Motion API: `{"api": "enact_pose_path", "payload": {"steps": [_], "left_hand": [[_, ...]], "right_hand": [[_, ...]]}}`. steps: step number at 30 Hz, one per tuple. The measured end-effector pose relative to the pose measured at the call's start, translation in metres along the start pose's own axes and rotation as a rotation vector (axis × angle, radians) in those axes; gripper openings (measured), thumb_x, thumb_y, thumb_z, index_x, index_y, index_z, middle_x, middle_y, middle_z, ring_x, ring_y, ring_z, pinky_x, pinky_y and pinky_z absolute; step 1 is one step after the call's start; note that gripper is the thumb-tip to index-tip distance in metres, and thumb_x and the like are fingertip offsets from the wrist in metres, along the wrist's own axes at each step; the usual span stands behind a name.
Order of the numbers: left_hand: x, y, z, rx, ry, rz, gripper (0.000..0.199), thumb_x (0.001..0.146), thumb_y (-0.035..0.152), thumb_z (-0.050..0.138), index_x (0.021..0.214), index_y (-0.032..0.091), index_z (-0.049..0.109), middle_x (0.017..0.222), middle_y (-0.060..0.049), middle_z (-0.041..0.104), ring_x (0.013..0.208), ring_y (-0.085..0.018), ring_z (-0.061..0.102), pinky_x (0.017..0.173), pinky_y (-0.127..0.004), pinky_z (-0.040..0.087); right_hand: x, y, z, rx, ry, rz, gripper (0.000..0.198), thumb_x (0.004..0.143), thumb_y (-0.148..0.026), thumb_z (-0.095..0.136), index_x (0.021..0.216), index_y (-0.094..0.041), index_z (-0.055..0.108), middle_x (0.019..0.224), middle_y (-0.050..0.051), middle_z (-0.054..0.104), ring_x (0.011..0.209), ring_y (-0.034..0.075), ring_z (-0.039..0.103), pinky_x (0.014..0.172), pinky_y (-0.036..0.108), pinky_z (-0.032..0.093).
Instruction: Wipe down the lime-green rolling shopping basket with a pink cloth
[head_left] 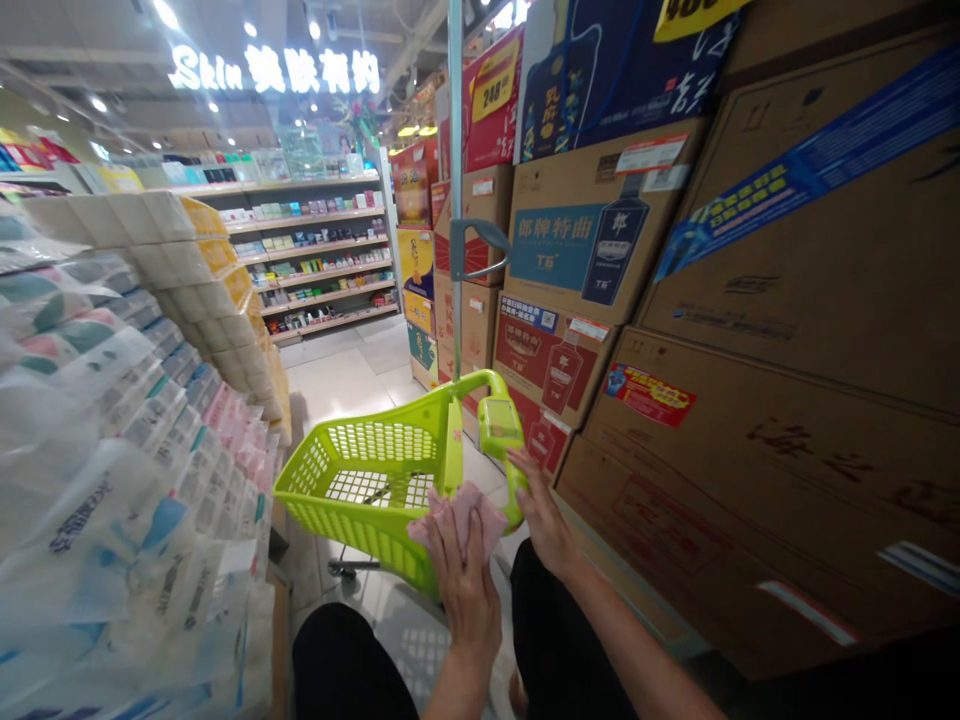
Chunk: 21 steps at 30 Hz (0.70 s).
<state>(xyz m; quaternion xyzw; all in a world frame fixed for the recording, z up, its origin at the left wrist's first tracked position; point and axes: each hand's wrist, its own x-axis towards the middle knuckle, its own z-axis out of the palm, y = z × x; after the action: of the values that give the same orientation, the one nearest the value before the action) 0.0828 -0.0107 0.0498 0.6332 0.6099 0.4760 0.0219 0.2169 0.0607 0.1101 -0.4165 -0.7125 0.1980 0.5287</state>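
Observation:
A lime-green plastic shopping cart (360, 430) with a lattice basket stands in front of me, its handle end toward my right. My left hand (469, 575) presses a crumpled pink cloth (491, 515) against the cart's near rim, fingers laid over the cloth. On the green handle (517, 505), my right hand (546, 515) has its fingers curled at the grip's outer side; part of their hold is hidden. A small panel (501, 418) is set into the handle's top. From the handle's far corner rises a tall metal pole (457, 150) bearing a grey loop (484, 250).
Plastic-wrapped tissue packs (135, 480) are piled close on the left. Large cardboard cartons (750, 420) form a wall on the right. Farther off, shelves (315, 255) hold small goods beyond a tiled floor (360, 365). My dark-clothed knees (349, 660) are just below the cart.

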Motion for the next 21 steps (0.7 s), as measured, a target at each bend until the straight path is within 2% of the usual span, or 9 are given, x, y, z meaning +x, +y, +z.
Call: {"api": "enact_pose_path", "payload": {"steps": [3,5,7,10,12,14,15,17,21], "left_hand": [[0.0,0.006,0.001,-0.026,0.014,0.039,0.061,0.094,0.024,0.041,0.152,0.031,0.024,0.161,-0.005,0.022,0.151,-0.026,0.006,0.122,-0.061,0.014],[-0.006,0.011,0.002,-0.079,0.009,0.076,0.072,0.093,0.026,0.044,0.155,0.024,0.007,0.162,-0.013,0.017,0.151,-0.028,0.009,0.121,-0.059,0.019],[-0.014,0.012,0.001,-0.123,0.032,0.101,0.079,0.092,0.027,0.046,0.154,0.019,-0.001,0.161,-0.02,0.014,0.15,-0.029,0.014,0.12,-0.058,0.025],[-0.015,0.003,-0.011,-0.168,0.061,0.107,0.069,0.092,0.024,0.045,0.15,0.02,0.008,0.158,-0.022,0.017,0.148,-0.029,0.021,0.117,-0.055,0.031],[-0.004,-0.01,-0.022,-0.188,0.053,0.07,0.06,0.093,0.026,0.044,0.147,0.02,0.017,0.156,-0.02,0.024,0.147,-0.028,0.025,0.116,-0.053,0.032],[0.017,-0.024,-0.031,-0.141,0.06,-0.003,0.055,0.094,0.029,0.042,0.145,0.02,0.022,0.153,-0.017,0.033,0.147,-0.026,0.025,0.118,-0.053,0.027],[0.029,-0.03,-0.035,-0.098,0.037,-0.032,0.051,0.096,0.03,0.039,0.144,0.02,0.028,0.15,-0.016,0.038,0.147,-0.025,0.023,0.119,-0.054,0.023],[0.05,-0.04,-0.038,-0.042,-0.104,-0.053,0.041,0.098,0.032,0.03,0.134,0.021,0.045,0.139,-0.011,0.052,0.143,-0.024,0.03,0.12,-0.055,0.016],[0.075,-0.049,-0.043,-0.091,-0.244,-0.071,0.056,0.1,0.037,0.008,0.119,0.022,0.059,0.119,-0.008,0.061,0.121,-0.02,0.049,0.117,-0.047,0.025]], "right_hand": [[-0.031,-0.019,0.013,-0.129,0.1,-0.033,0.052,0.096,-0.041,0.046,0.144,-0.026,0.035,0.149,0.013,0.036,0.139,0.031,0.034,0.11,0.058,0.035],[-0.048,-0.028,0.02,-0.228,0.163,-0.05,0.051,0.094,-0.035,0.052,0.142,-0.028,0.038,0.145,0.013,0.038,0.136,0.033,0.036,0.106,0.059,0.038],[-0.056,-0.032,0.023,-0.289,0.206,-0.097,0.047,0.094,-0.027,0.052,0.139,-0.031,0.041,0.137,0.012,0.046,0.131,0.032,0.041,0.102,0.058,0.041],[-0.052,-0.032,0.017,-0.326,0.268,-0.199,0.045,0.093,-0.017,0.053,0.134,-0.032,0.045,0.117,0.009,0.059,0.114,0.028,0.054,0.093,0.05,0.047],[-0.043,-0.032,0.01,-0.341,0.382,-0.223,0.042,0.091,-0.013,0.055,0.129,-0.032,0.049,0.104,0.007,0.063,0.1,0.025,0.059,0.085,0.045,0.049],[-0.034,-0.033,0.009,-0.355,0.522,-0.197,0.037,0.09,-0.012,0.056,0.123,-0.03,0.053,0.1,0.007,0.064,0.093,0.025,0.06,0.083,0.044,0.048],[-0.03,-0.033,0.012,-0.362,0.574,-0.175,0.033,0.091,-0.013,0.055,0.12,-0.03,0.054,0.1,0.008,0.063,0.093,0.025,0.06,0.084,0.045,0.048],[-0.027,-0.034,0.025,-0.383,0.62,-0.139,0.026,0.094,-0.016,0.049,0.115,-0.029,0.058,0.106,0.01,0.062,0.099,0.027,0.059,0.088,0.048,0.046],[-0.037,-0.027,0.07,-0.462,0.495,-0.11,0.033,0.095,-0.03,0.049,0.127,-0.025,0.056,0.133,0.016,0.051,0.128,0.035,0.044,0.104,0.059,0.036]]}}
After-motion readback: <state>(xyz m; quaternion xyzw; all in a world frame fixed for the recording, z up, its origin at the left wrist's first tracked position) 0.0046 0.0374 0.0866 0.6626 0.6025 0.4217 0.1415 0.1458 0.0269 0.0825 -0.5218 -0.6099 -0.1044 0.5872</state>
